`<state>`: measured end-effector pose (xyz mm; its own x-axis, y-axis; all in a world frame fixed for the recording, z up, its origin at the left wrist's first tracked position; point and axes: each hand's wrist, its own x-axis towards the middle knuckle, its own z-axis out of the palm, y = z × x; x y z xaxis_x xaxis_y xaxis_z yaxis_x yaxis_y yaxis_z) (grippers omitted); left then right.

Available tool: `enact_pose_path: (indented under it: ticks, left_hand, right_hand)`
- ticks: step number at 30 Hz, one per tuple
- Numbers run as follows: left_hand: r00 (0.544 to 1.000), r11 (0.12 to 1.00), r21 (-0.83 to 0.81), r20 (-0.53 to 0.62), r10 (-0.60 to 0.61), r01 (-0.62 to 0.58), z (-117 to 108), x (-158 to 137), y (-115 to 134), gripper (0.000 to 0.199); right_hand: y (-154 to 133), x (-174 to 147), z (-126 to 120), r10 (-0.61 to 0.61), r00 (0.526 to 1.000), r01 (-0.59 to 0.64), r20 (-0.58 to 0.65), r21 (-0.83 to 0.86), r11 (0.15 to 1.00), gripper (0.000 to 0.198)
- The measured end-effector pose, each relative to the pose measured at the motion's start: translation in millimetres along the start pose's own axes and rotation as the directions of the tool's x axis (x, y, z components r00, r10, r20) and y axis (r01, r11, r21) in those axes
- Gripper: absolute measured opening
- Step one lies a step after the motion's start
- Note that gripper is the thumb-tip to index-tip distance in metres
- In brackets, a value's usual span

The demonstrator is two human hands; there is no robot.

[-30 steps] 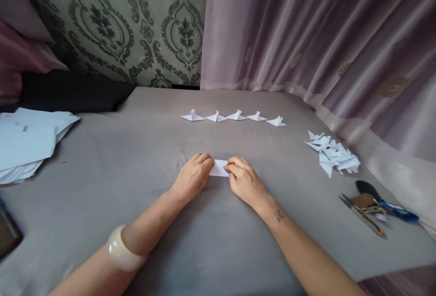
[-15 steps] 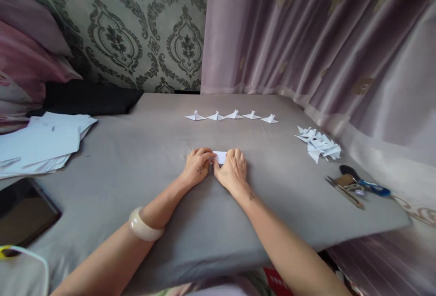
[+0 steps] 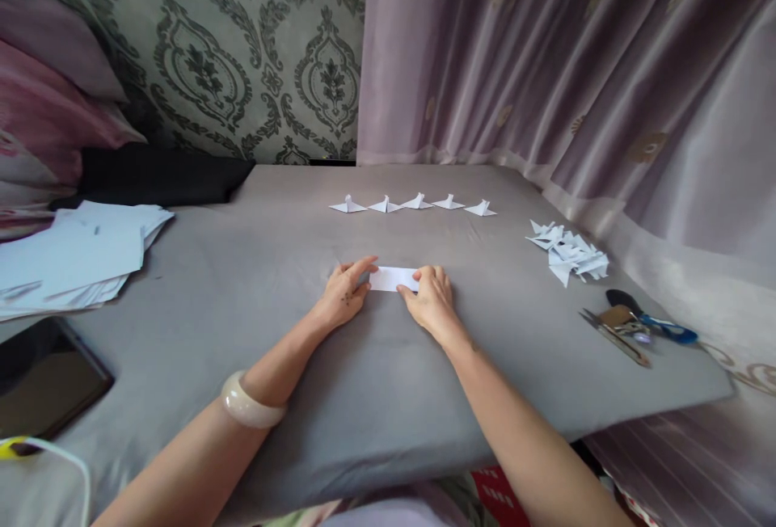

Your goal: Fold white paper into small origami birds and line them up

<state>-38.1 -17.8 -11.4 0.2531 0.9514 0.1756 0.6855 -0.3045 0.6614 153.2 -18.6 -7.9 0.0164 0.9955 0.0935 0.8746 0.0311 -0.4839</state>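
A small white strip of paper point(image 3: 391, 279), apparently folded, lies crosswise between my hands on the grey cloth. My left hand point(image 3: 347, 293) has its thumb and forefinger at the strip's left end, curved round that edge. At the other end, my right hand point(image 3: 432, 297) pinches the paper, thumb along the near side and fingers curled over the far side. Most of the strip's middle shows between them. Beyond my hands stands a row of several folded paper birds point(image 3: 386, 204).
More folded paper pieces point(image 3: 570, 252) are heaped at the right. Near them lie blue-handled scissors point(image 3: 667, 329) and a pointed cutter-like tool point(image 3: 615, 339). At the left are a stack of white sheets point(image 3: 73, 252), a dark tablet-like device point(image 3: 52, 377) and a white cable point(image 3: 61, 454).
My hands have moved apart, the left one leftward and the right one rightward. More of the paper strip now shows between them. The paper birds have stayed put.
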Motion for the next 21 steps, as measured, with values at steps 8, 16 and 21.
enact_pose_path:
  ticks: [8,16,21]
  left_hand:
    - [0.998,0.991,0.124,0.045,0.05,-0.055,-2.5,2.7,-0.9,0.038]
    - [0.98,0.865,0.46,0.092,0.178,-0.201,4.3,13.2,26.3,0.031]
    - [0.895,0.779,0.441,0.248,0.371,-0.445,16.2,22.7,33.4,0.023]
  right_hand:
    - [29.6,12.8,-21.7,0.042,0.987,-0.059,0.153,0.106,0.993,0.022]
    - [43.2,23.9,-32.6,0.062,0.96,-0.12,0.273,0.199,0.973,0.021]
    - [43.5,26.0,-35.2,-0.009,0.957,-0.06,0.289,0.231,0.971,0.024]
